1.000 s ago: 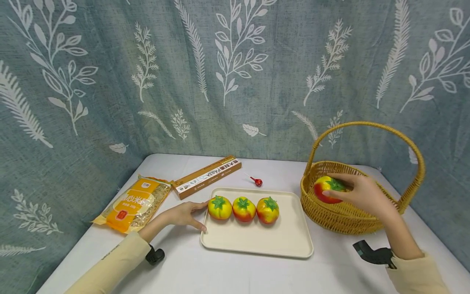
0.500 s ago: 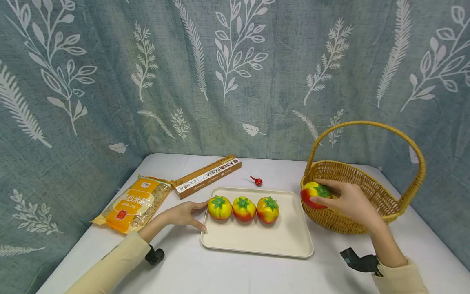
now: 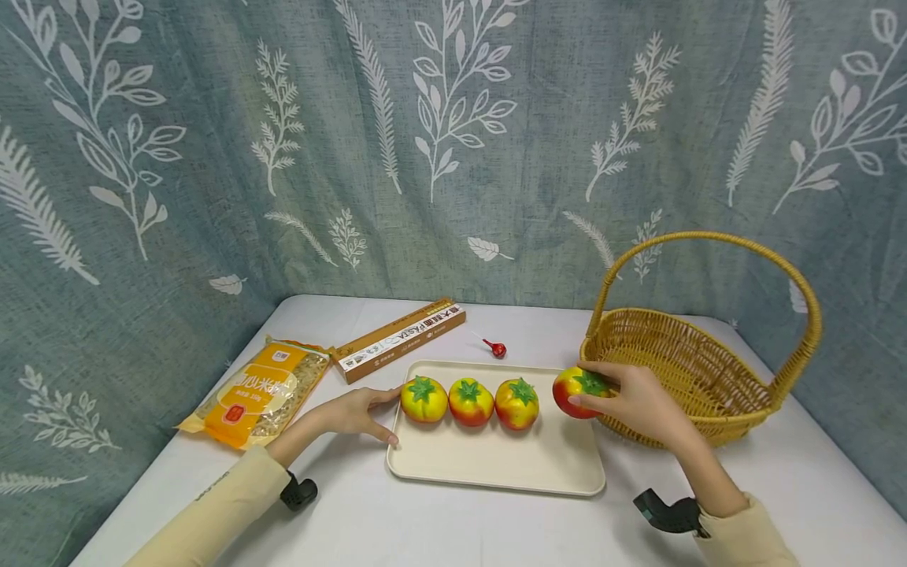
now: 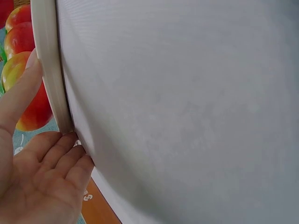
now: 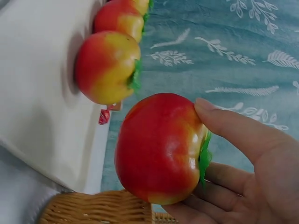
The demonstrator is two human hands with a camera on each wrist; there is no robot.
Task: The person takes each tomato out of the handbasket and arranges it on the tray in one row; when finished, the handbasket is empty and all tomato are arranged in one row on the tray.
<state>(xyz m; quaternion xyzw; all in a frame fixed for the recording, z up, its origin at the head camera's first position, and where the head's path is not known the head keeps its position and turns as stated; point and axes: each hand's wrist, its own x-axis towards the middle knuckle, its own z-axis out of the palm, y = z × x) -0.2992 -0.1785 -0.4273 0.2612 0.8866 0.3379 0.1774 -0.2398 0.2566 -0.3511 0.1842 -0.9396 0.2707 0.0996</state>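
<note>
My right hand (image 3: 641,402) holds a red-and-yellow persimmon (image 3: 575,392) with a green leafy top. It hangs over the tray's right edge, beside the basket. In the right wrist view, the thumb is at the top of this persimmon (image 5: 156,149) and the other fingers go behind it. Three more persimmons stand in a row on the cream tray (image 3: 489,468): a left one (image 3: 423,400), a middle one (image 3: 471,403) and a right one (image 3: 516,405). Spread along the tray's left side, my left hand (image 3: 354,411) touches the rim with thumb and fingertips.
A wicker basket (image 3: 673,354) with a tall handle stands right of the tray. An orange food bag (image 3: 258,390) and a long pasta box (image 3: 400,340) lie at the left and back. Behind the tray is a red lollipop (image 3: 498,350). A patterned curtain (image 3: 439,236) hangs behind the table.
My right hand has carried the persimmon leftward from over the basket to the tray's right edge. My left hand and the three persimmons on the tray have stayed put.
</note>
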